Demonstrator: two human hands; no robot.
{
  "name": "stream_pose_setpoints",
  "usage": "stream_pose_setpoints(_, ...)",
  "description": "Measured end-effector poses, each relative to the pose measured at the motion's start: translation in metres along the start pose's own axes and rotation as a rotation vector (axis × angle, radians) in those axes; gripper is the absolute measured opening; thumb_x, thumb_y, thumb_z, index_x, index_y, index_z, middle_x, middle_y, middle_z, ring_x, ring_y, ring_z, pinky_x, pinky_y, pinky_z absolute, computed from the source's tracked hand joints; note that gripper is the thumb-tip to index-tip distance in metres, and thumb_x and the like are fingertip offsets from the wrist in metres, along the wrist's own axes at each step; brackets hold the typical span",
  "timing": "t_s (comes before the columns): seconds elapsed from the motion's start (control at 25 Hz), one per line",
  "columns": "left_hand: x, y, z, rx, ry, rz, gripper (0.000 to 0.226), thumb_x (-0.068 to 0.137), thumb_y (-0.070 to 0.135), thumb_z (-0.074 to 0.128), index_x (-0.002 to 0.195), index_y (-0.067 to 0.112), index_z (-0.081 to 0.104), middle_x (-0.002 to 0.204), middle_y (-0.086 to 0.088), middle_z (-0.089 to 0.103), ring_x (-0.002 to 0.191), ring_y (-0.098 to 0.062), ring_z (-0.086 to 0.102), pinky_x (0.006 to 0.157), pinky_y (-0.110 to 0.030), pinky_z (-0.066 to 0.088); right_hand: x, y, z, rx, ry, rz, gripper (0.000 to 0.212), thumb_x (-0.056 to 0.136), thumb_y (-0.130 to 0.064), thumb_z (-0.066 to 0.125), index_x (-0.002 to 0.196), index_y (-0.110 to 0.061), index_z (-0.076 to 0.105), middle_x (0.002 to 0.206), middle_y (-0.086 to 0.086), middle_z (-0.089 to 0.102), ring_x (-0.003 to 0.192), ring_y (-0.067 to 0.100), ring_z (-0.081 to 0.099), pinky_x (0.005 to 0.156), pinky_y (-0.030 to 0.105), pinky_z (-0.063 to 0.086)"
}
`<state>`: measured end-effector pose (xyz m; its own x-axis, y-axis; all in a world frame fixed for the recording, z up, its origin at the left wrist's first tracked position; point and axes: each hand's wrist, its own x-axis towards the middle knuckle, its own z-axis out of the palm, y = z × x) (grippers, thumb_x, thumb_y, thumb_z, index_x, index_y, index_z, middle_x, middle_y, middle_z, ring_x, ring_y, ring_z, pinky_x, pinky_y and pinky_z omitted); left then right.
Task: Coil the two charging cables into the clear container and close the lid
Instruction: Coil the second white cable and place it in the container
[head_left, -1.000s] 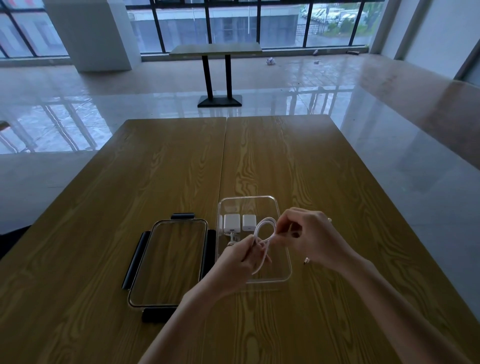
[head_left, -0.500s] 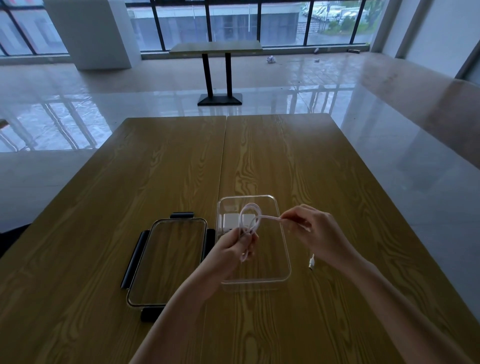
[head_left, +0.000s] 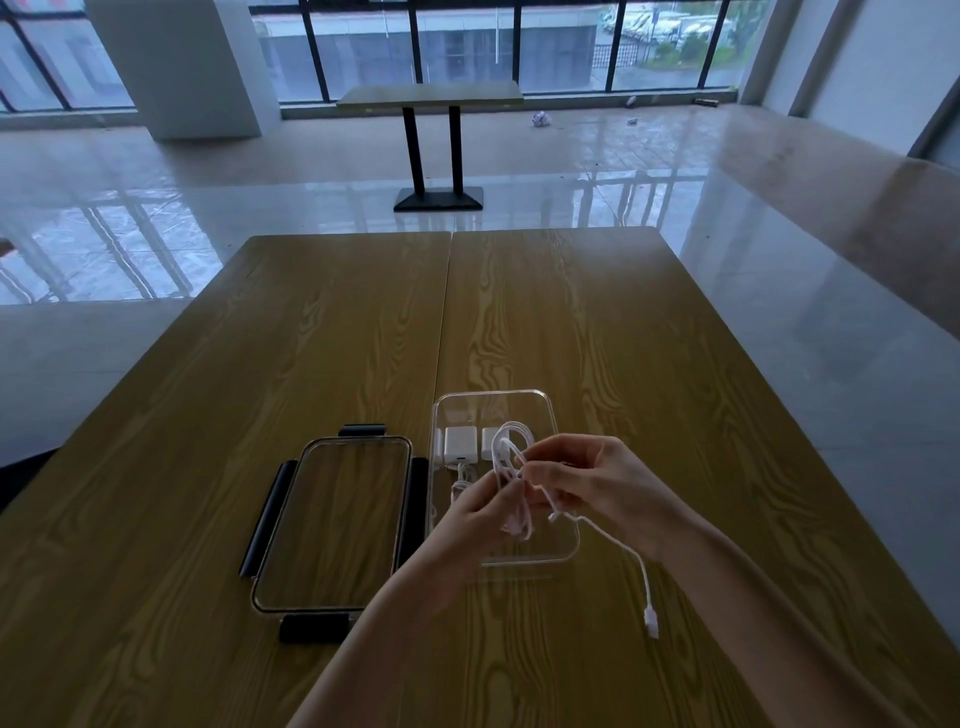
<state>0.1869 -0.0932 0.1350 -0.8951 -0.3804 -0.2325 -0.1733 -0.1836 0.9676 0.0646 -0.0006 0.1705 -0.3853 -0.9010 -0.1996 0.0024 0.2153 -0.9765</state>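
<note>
The clear lid with black latches (head_left: 332, 525) lies at nine o'clock of the clear plastic container (head_left: 563, 545), which holds two white charger blocks (head_left: 461, 443). Both the left hand (head_left: 480, 512) and right hand (head_left: 587, 480) pinch the white charging cable (head_left: 511, 452); its plug end (head_left: 651, 619) now dangles lower at five o'clock.

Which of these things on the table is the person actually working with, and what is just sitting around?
In the job:
- white cable, held by left hand and right hand
- clear container
- lid, off, beside the container
- second cable and two white chargers, in the container

Just lying about:
- small table by the windows
- litter on the floor
</note>
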Motion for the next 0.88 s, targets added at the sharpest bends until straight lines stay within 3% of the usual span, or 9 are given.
stream_pose_setpoints(0.16, 0.000, 0.002, 0.001, -0.006, -0.004, 0.040, 0.021, 0.093, 0.019, 0.035, 0.093, 0.015, 0.056, 0.065, 0.011, 0.067, 0.063, 0.000, 0.061, 0.072, -0.021, 0.048, 0.003, 0.003, 0.004, 0.104, 0.175, -0.025, 0.011, 0.080, -0.012, 0.063, 0.089, -0.007, 0.067, 0.064, 0.000, 0.062, 0.055, 0.003, 0.060, 0.055, 0.014, 0.052)
stream_pose_setpoints(0.36, 0.002, 0.005, 0.004, 0.038, -0.022, 0.052, 0.021, 0.092, 0.022, 0.038, 0.100, 0.020, 0.056, 0.069, 0.014, 0.066, 0.067, 0.001, 0.061, 0.069, -0.018, 0.052, 0.005, 0.003, 0.006, 0.041, 0.197, -0.005, 0.014, 0.076, -0.020, 0.067, 0.087, -0.014, 0.060, 0.067, -0.003, 0.061, 0.055, 0.000, 0.058, 0.051, 0.012, 0.047)
stream_pose_setpoints(0.52, 0.001, 0.007, 0.002, 0.045, -0.070, 0.072, 0.018, 0.092, 0.019, 0.038, 0.090, 0.018, 0.055, 0.070, 0.007, 0.054, 0.062, -0.001, 0.053, 0.060, -0.015, 0.046, 0.008, 0.009, 0.003, -0.037, 0.211, 0.029, 0.023, 0.074, -0.030, 0.068, 0.086, -0.016, 0.055, 0.069, -0.005, 0.058, 0.055, 0.000, 0.052, 0.056, 0.016, 0.043)
stream_pose_setpoints(0.64, 0.002, 0.009, 0.002, 0.011, -0.063, 0.069, 0.018, 0.093, 0.018, 0.037, 0.087, 0.015, 0.055, 0.067, 0.008, 0.053, 0.059, 0.000, 0.052, 0.057, -0.014, 0.045, 0.009, 0.016, 0.006, 0.059, 0.074, 0.020, 0.042, 0.073, -0.049, 0.059, 0.094, -0.012, 0.056, 0.074, 0.000, 0.062, 0.066, 0.009, 0.058, 0.064, 0.020, 0.048)
stream_pose_setpoints(0.76, 0.005, 0.014, -0.003, -0.096, -0.045, 0.092, 0.017, 0.088, 0.023, 0.042, 0.083, 0.014, 0.056, 0.064, 0.008, 0.058, 0.061, -0.004, 0.055, 0.059, -0.018, 0.048, 0.014, 0.036, 0.021, 0.229, -0.162, 0.090, 0.050, 0.088, -0.054, 0.025, 0.107, -0.020, 0.057, 0.109, 0.013, 0.063, 0.104, 0.023, 0.060, 0.083, 0.028, 0.048)
stream_pose_setpoints(0.8, 0.005, 0.018, -0.007, -0.132, -0.039, 0.099, 0.018, 0.086, 0.025, 0.042, 0.080, 0.014, 0.055, 0.062, 0.008, 0.058, 0.059, -0.005, 0.054, 0.058, -0.018, 0.047, 0.014, 0.041, 0.023, 0.247, -0.195, 0.157, 0.050, 0.090, -0.051, 0.018, 0.104, -0.025, 0.058, 0.110, 0.008, 0.063, 0.108, 0.018, 0.057, 0.088, 0.029, 0.045)
stream_pose_setpoints(0.88, 0.006, 0.022, -0.017, -0.168, -0.010, 0.100, 0.019, 0.087, 0.022, 0.040, 0.076, 0.014, 0.053, 0.061, 0.006, 0.055, 0.058, -0.007, 0.051, 0.058, -0.020, 0.045, 0.012, 0.047, 0.026, 0.227, -0.260, 0.247, 0.050, 0.091, -0.048, 0.018, 0.098, -0.023, 0.061, 0.092, 0.000, 0.068, 0.097, 0.010, 0.061, 0.095, 0.031, 0.042)
